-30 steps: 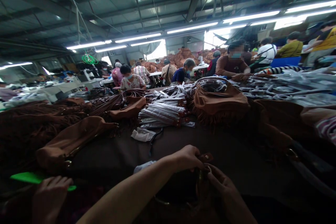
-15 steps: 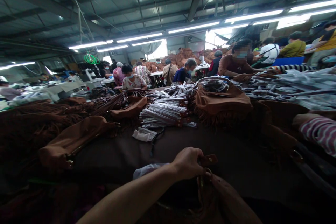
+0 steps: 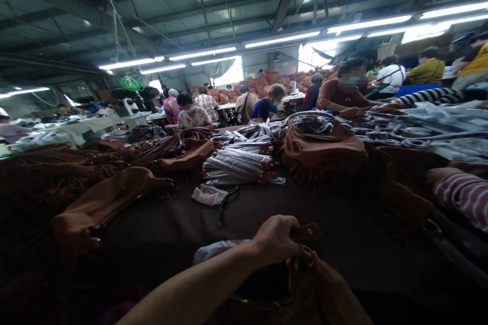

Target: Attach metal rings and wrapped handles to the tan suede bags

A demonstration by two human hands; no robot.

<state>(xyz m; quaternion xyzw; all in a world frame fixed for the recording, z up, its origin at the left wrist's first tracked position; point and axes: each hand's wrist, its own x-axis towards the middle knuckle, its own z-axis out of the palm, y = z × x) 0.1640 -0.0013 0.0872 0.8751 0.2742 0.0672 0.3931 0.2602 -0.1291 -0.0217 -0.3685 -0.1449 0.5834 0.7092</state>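
At the near edge, a brown bag point(image 3: 324, 289) lies on the dark surface point(image 3: 171, 223). The left hand point(image 3: 276, 238) has its grip clamped on the bag's riveted strap tab point(image 3: 307, 232); the right hand is out of sight. A clear plastic wrapper point(image 3: 217, 250) lies just beside the forearm. Farther off are a crumpled white wrapper point(image 3: 208, 194), plastic-wrapped straps point(image 3: 236, 162) and a fringed bag point(image 3: 324, 147). Seated workers point(image 3: 267, 106) are beyond.

Dark table point(image 3: 171, 223) bears brown bags point(image 3: 110, 198) and wrapped straps point(image 3: 236, 162).
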